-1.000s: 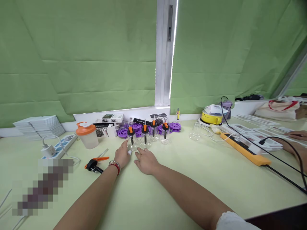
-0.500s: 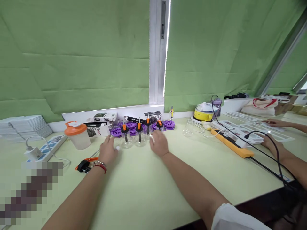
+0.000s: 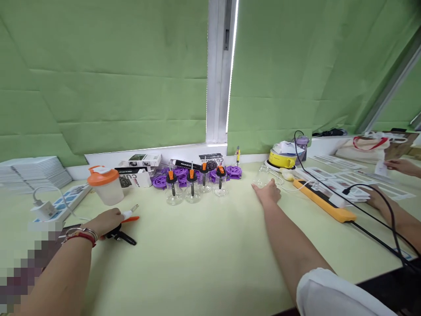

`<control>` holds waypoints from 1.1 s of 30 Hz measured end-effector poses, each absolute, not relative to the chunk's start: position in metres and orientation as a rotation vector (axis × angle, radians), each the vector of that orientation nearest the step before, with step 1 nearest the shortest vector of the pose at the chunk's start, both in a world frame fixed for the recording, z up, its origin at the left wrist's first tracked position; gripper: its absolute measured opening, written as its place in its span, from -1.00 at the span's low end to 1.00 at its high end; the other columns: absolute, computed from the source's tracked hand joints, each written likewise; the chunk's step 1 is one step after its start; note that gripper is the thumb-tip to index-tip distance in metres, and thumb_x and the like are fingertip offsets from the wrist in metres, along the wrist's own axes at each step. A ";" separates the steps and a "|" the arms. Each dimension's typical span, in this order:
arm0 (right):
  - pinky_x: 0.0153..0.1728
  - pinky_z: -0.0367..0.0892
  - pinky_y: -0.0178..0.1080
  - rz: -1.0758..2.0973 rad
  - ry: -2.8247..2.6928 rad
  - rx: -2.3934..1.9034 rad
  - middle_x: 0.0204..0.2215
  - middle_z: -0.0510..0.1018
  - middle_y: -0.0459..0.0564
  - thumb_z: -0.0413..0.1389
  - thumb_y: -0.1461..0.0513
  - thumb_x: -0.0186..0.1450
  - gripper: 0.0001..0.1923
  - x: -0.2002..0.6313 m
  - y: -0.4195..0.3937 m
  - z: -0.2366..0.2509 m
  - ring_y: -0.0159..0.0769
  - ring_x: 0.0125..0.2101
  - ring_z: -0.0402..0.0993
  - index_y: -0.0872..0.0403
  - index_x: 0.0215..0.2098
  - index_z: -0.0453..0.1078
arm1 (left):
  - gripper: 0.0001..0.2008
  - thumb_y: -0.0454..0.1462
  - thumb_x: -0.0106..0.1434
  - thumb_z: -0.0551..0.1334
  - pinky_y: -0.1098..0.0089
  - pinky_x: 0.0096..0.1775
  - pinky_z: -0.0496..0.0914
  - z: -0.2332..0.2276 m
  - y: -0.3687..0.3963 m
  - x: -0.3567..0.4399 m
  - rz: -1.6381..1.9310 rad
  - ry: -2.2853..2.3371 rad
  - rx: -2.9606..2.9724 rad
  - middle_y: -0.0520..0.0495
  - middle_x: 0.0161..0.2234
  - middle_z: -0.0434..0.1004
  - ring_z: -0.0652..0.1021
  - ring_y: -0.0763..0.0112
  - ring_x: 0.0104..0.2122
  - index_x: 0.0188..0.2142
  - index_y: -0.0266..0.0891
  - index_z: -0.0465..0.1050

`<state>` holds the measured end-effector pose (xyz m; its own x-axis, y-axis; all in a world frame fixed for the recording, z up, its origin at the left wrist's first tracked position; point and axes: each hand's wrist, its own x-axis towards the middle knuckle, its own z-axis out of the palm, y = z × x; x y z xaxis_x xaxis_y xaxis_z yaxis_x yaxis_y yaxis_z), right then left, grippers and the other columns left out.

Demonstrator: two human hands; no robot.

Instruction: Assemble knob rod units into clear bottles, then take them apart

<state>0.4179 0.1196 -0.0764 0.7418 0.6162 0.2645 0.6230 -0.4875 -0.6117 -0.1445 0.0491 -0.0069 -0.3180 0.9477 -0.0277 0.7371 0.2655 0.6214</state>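
Note:
My left hand [image 3: 105, 223] is closed around a black-and-orange bottle top [image 3: 115, 233] lying at the left of the table. One of its fingers has a white covering, and a thin metal tube sticks out just beyond. At centre-right, my right hand [image 3: 269, 193] reaches to an empty clear glass bottle [image 3: 262, 174], thumb and fingers apart at its near side; whether they touch it is unclear. Between the hands, farther back, several glass bottles [image 3: 193, 195] stand upright in a group, fitted with black-and-orange tops.
Purple round plastic parts [image 3: 234, 172] and printed boxes [image 3: 142, 178] lie behind the bottles. On the left are an orange-lidded shaker [image 3: 105, 186] and a power strip [image 3: 70, 204]. On the right are an orange strip [image 3: 324, 202], cables, a yellow pot [image 3: 279, 159] and another person's hands [image 3: 381, 202].
My left hand has moved left from beside the bottle group onto the loose bottle top, which has turned. My right hand has left the group and moved right to the single glass bottle.

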 end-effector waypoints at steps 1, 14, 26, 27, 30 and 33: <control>0.02 0.12 0.08 0.002 -0.944 -2.240 0.08 0.29 0.33 0.14 -0.12 0.01 -0.04 0.420 0.123 -0.077 0.17 0.09 0.17 0.17 0.22 -0.03 | -0.62 0.03 -0.18 0.30 0.33 -0.57 0.27 -0.007 0.047 -0.141 0.581 2.148 1.459 -0.06 -0.65 0.36 0.43 0.11 -0.54 -0.57 -0.22 0.33; 0.01 0.18 -0.07 0.063 -1.007 -2.197 0.00 0.41 0.25 0.16 -0.09 0.04 -0.18 0.429 0.124 -0.075 0.06 0.04 0.28 0.15 0.15 0.12 | -0.71 -0.06 -0.15 0.26 0.45 -0.68 0.15 -0.015 0.044 -0.120 0.756 1.915 1.359 0.05 -0.69 0.24 0.31 0.39 -0.67 -0.62 -0.20 0.25; 0.05 0.16 -0.07 -0.171 -1.521 -1.291 0.07 0.25 0.23 0.20 0.02 0.05 -0.21 0.324 0.070 -0.019 -0.05 0.07 0.19 0.14 0.13 0.01 | -0.74 -0.09 0.05 0.20 0.48 -0.67 0.17 -0.016 0.033 -0.072 1.201 1.543 1.308 -0.01 -0.53 0.44 0.39 0.46 -0.64 -0.43 -0.25 0.30; 0.07 0.14 -0.05 -0.119 -1.664 -1.197 0.10 0.23 0.22 0.21 0.05 0.04 -0.22 0.313 0.061 -0.017 -0.04 0.10 0.17 0.12 0.13 0.04 | -0.74 -0.09 0.06 0.18 0.49 -0.68 0.16 -0.016 0.031 -0.066 1.237 1.544 1.274 0.01 -0.55 0.42 0.40 0.45 -0.64 -0.43 -0.25 0.28; 0.11 0.11 -0.03 0.095 -2.007 -1.079 0.10 0.28 0.13 0.24 0.16 0.00 -0.23 0.286 0.041 -0.017 -0.05 0.11 0.17 0.04 0.14 0.09 | -0.75 -0.08 0.07 0.15 0.50 -0.70 0.11 -0.018 0.027 -0.047 1.301 1.563 1.135 0.06 -0.59 0.33 0.43 0.42 -0.65 -0.44 -0.23 0.22; 0.11 0.11 -0.01 0.198 -2.145 -1.094 0.11 0.28 0.09 0.23 0.25 -0.04 -0.22 0.275 0.032 -0.021 -0.05 0.12 0.14 0.00 0.15 0.12 | -0.76 -0.09 0.08 0.13 0.49 -0.71 0.10 -0.020 0.023 -0.036 1.272 1.555 1.105 0.07 -0.60 0.30 0.44 0.40 -0.66 -0.44 -0.22 0.19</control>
<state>0.2753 0.0317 -0.0211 -0.3899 0.7571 0.5242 0.6482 0.6300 -0.4277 -0.0356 0.0233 -0.0204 -0.2750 0.9593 -0.0644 0.1264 0.1024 0.9867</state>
